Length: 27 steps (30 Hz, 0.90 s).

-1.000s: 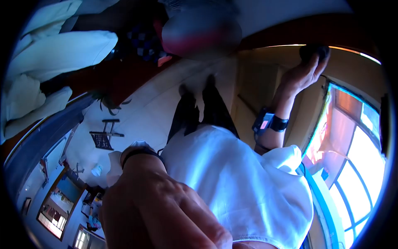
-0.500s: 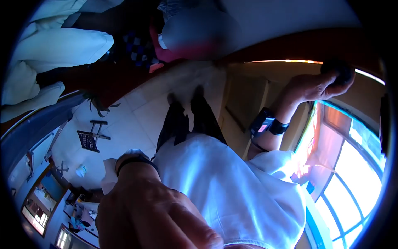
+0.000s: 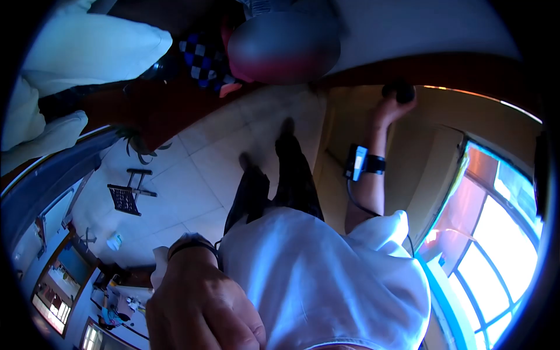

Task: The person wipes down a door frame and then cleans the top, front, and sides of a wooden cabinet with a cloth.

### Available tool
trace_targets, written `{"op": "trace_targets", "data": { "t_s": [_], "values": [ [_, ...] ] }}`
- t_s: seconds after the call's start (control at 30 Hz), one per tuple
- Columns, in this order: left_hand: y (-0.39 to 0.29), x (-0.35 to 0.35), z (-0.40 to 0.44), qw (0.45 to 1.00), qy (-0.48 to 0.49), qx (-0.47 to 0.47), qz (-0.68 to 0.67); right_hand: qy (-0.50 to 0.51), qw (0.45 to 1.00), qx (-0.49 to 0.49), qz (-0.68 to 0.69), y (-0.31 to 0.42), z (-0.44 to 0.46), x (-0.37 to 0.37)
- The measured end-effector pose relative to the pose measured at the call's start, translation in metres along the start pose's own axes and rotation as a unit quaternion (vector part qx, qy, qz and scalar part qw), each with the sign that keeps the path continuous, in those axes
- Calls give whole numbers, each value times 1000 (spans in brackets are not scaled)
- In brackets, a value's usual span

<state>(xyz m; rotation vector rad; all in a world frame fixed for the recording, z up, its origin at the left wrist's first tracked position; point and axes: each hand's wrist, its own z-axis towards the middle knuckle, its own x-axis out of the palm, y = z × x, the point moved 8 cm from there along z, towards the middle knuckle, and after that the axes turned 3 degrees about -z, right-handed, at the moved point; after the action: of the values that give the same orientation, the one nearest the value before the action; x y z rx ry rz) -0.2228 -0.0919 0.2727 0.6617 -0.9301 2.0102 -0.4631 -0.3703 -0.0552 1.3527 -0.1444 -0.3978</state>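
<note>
A: Left hand [image 3: 204, 303]?
B: Hanging close to camera, back showing, dark band [image 3: 192, 245] circling the wrist. Fingers are bending and lying together; tips are hiding, so can't tell if it's gripping anything. White shirt [image 3: 315, 280] is showing just beside it.
A: Right hand [image 3: 399, 108]?
B: Reaching out at far end of a stretched arm, fingers clamping around a dark object [image 3: 401, 92]. Strapped device [image 3: 356, 162] is riding on the forearm. Dark brown strip [image 3: 461, 70] is running near the object; can't tell if they're touching.
A: Change vs half a second back?
B: Left hand is sitting a bit lower and further left. Left foot [image 3: 248, 161] is sitting closer to the body. Right hand and object are now sitting further left in view, away from the window [image 3: 496, 251].
A: Object's heading, long axis?
B: Showing as a dark, roundish blob, partly hiding in the grip. Can't tell either one.
</note>
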Motion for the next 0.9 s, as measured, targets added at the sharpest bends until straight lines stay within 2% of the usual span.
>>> {"op": "trace_targets", "data": {
  "t_s": [0.03,0.1,0.13,0.17,0.2,0.23,0.3,0.33,0.37,0.4,0.43,0.5,0.53,0.57,0.6,0.63,0.67,0.7,0.73,0.8,0.87,0.9],
  "values": [
    [-6,-2,-8,1000,-1,2,-6,-1,1000,-3,-6,10,-2,-8],
    [-21,8,-27,995,94,15,12,41,999,-18,-12,52,-6,-16],
    [-29,11,-42,992,129,2,4,55,985,-160,-18,97,-11,-14],
    [-41,12,-64,992,124,6,5,69,953,-295,-24,139,-22,-13],
    [-45,9,-91,992,84,-33,85,22,896,-429,-113,183,-38,-12],
    [-45,2,-106,983,46,-74,163,-29,810,-551,-197,218,-55,-7],
    [-44,-22,-126,980,88,-100,146,-53,747,-613,-254,236,-43,-6],
    [-41,-43,-144,988,-5,-111,110,-44,714,-630,-303,237,-35,1],
    [-40,-64,-167,976,-93,-144,132,-34,681,-643,-347,230,-27,7],
    [-39,-85,-193,957,-180,-177,146,-5,667,-645,-374,214,-14,14],
    [-43,-109,-218,914,-256,-231,212,31,676,-632,-378,205,-17,22],
    [-41,-158,-270,867,-359,-265,220,49,603,-595,-529,167,-5,33],
    [-42,-173,-281,865,-361,-262,229,69,633,-604,-478,161,-9,34],
    [-47,-196,-304,800,-414,-306,309,71,635,-606,-474,151,-12,35],
    [-50,-217,-329,723,-459,-346,382,77,607,-601,-515,135,-13,38],
    [-54,-234,-349,693,-484,-336,414,80,575,-594,-557,119,-11,37],
    [-55,-256,-372,666,-505,-322,444,87,598,-624,-496,119,-31,41],
    [-57,-281,-399,651,-507,-302,477,113,586,-610,-521,103,-34,47],
    [-64,-302,-416,588,-469,-302,585,140,574,-591,-549,82,-36,50],
    [-69,-336,-430,475,-453,-337,676,201,568,-567,-562,37,-40,56],
    [-65,-359,-414,345,-332,-374,794,281,618,-530,-508,3,-45,63],
    [-61,-377,-416,286,-327,-438,787,296,583,-557,-512,-7,-54,64]
  ]
}}
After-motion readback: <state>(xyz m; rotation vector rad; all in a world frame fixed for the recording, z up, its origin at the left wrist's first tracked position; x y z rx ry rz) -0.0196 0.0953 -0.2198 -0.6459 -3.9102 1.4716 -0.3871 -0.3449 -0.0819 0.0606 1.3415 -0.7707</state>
